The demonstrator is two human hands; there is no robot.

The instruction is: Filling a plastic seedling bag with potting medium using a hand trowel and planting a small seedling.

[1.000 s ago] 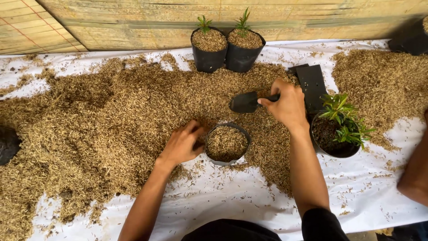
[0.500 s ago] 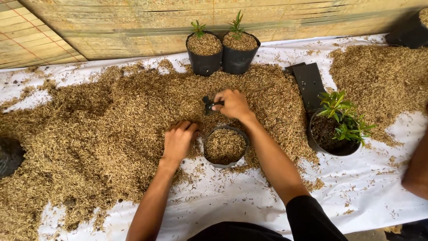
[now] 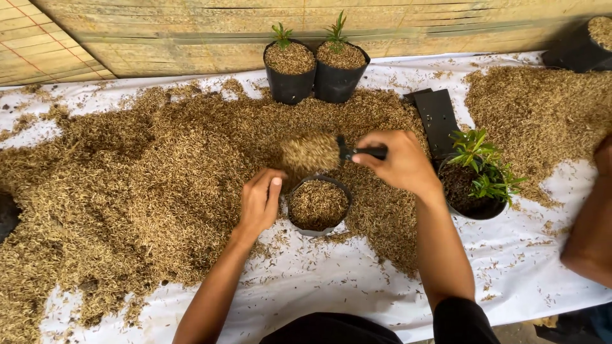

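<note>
My right hand (image 3: 398, 162) grips the black handle of a small scoop (image 3: 313, 151) heaped with rice husk, held just above and behind a black grow bag (image 3: 319, 205). That bag stands upright on the white sheet and is nearly full of husk. My left hand (image 3: 260, 200) rests against the bag's left side, fingers together, steadying its rim. A broad pile of brown rice husk (image 3: 153, 185) spreads to the left and behind the bag.
Two filled black bags with small seedlings (image 3: 312, 64) stand at the back. A leafy plant in a black bag (image 3: 478, 181) sits right of my arm, flat empty bags (image 3: 440, 118) behind it. Another husk pile (image 3: 542, 114) lies right. Another person's arm (image 3: 590, 236) is at the right edge.
My right hand dug the scoop into the pile behind the bag and has lifted it out full, now over the bag's far rim. The left hand stayed at the bag's side.
</note>
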